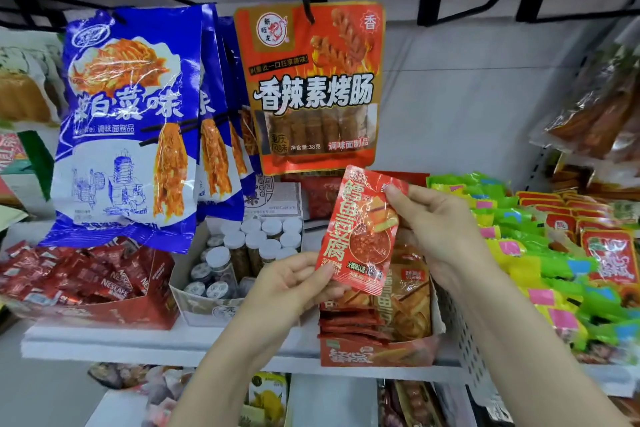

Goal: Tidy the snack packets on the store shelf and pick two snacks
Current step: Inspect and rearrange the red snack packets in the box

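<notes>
I've got the small red tofu packet (362, 230) up in front of me, held between both hands just above its open red display box (377, 354) on the shelf. My left hand (294, 282) pinches the packet's bottom corner at about seven o'clock, thumb on the front; my right hand (436, 222) pinches the upper edge at about two o'clock, fingers curled behind. It sits tilted, top leaning right, print facing me. To do this well, I reckon I keep the pinch light so the foil doesn't crease, square it up, then either slot it face-forward with the stacked packets below or keep it as one of my two picks. Out from there: at twelve o'clock an orange sausage-snack bag (311, 87) hangs on a hook, and at ten o'clock the big blue bags (128, 128) hang in a row. At nine o'clock there's a box of white-capped jars (256, 246), past it a red tray of coffee sachets (79, 277). At three o'clock, green and yellow packets (540, 253) lie heaped. All rest on a white shelf (138, 343), with more goods below.
</notes>
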### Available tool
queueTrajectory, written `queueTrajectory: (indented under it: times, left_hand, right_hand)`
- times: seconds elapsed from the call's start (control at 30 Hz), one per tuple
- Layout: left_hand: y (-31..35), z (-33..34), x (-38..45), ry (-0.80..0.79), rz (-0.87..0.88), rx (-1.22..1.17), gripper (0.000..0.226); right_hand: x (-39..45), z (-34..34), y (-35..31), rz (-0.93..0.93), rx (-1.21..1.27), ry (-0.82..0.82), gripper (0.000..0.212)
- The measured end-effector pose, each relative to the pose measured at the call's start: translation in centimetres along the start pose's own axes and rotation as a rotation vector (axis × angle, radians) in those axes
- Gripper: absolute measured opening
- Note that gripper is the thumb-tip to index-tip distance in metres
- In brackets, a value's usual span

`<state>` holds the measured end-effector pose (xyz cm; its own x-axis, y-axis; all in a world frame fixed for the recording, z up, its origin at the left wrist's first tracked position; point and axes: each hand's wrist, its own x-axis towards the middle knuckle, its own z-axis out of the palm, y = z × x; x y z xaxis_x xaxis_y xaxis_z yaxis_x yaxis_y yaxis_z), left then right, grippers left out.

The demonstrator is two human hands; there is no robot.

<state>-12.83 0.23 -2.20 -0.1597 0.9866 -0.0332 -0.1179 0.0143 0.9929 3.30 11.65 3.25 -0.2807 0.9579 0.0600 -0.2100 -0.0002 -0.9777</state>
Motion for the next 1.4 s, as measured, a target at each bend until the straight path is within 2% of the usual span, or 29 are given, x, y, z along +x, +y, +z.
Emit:
queueTrajectory:
  times: [0.1, 0.17, 0.2, 0.3, 0.43, 0.53, 0.67, 0.73, 0.8, 0.87, 0.97, 1.03, 1.13, 1.2, 1.23, 1.3, 1.33, 1.4]
  left_hand:
    - [0.8, 0.0, -0.3, -0.098, -0.050, -0.274, 0.049]
    - [1.3, 0.3, -0.3, -0.130, -0.105, -0.466, 0.066]
    - [1.6, 0.5, -0.3, -0.141, -0.128, -0.498, 0.066]
    - [1.8, 1.3, -0.1, -0.215, -0.180, -0.468, 0.054]
    - [1.1, 1.6, 0.1, -0.204, -0.251, -0.542, 0.021]
    - [1.3, 1.8, -0.2, -0.127, -0.189, -0.427, 0.019]
    - [1.9, 1.7, -0.7, 0.154, -0.023, -0.095, 0.024]
    - [2.0, 1.7, -0.8, 0.224, 0.045, -0.022, 0.027]
    - [2.1, 1.6, -1.0, 0.238, 0.075, 0.007, 0.027]
    - [2.1, 1.6, -1.1, 0.198, 0.031, -0.017, 0.030]
    - [2.2, 1.6, -1.0, 0.155, -0.049, -0.120, 0.042]
    - [2.4, 1.8, -1.0, 0.068, -0.085, -0.212, 0.043]
    - [2.7, 2.0, -1.1, -0.179, -0.173, -0.397, 0.048]
    - [2.9, 2.3, -1.2, -0.341, -0.209, -0.493, 0.043]
    - [2.8, 2.4, -1.1, -0.370, -0.211, -0.528, 0.038]
    - [2.8, 2.6, -0.8, -0.301, -0.211, -0.575, 0.028]
    - [2.9, 2.6, -0.5, -0.206, -0.192, -0.540, 0.025]
    - [2.6, 2.2, 0.0, 0.032, -0.106, -0.324, 0.022]
  right_hand:
    - [0.0, 0.2, -0.2, 0.046, 0.073, -0.061, 0.014]
    - [-0.2, 0.6, -0.3, 0.115, 0.196, -0.174, 0.015]
    - [-0.3, 0.8, -0.3, 0.147, 0.254, -0.239, 0.019]
    - [-0.6, 1.4, 0.0, 0.190, 0.290, -0.364, 0.022]
    - [-0.7, 1.3, 0.4, 0.163, 0.127, -0.340, 0.020]
    - [-0.6, 0.8, 0.3, 0.224, 0.069, -0.314, 0.022]
    - [-0.4, -0.4, -0.8, 0.301, 0.187, -0.299, 0.052]
    - [-0.5, -0.6, -1.0, 0.225, 0.121, -0.338, 0.047]
    - [-0.9, -0.5, -0.8, 0.109, 0.022, -0.314, 0.027]
    - [-1.0, -0.4, -0.5, 0.074, 0.000, -0.229, 0.015]
    - [-1.0, -0.4, -0.5, 0.119, 0.041, -0.207, 0.015]
    - [-1.0, -0.2, -0.7, 0.149, 0.143, -0.277, 0.020]
    - [-1.0, 0.2, -0.9, 0.144, 0.334, -0.406, 0.022]
    - [-1.1, 0.4, -1.0, 0.120, 0.366, -0.473, 0.019]
    - [-1.2, 0.4, -1.0, 0.113, 0.363, -0.491, 0.019]
    - [-1.1, 0.2, -1.2, 0.111, 0.308, -0.460, 0.020]
    - [-1.0, 0.0, -1.3, 0.122, 0.266, -0.425, 0.023]
    - [-0.7, -0.8, -1.7, 0.172, 0.216, -0.383, 0.035]
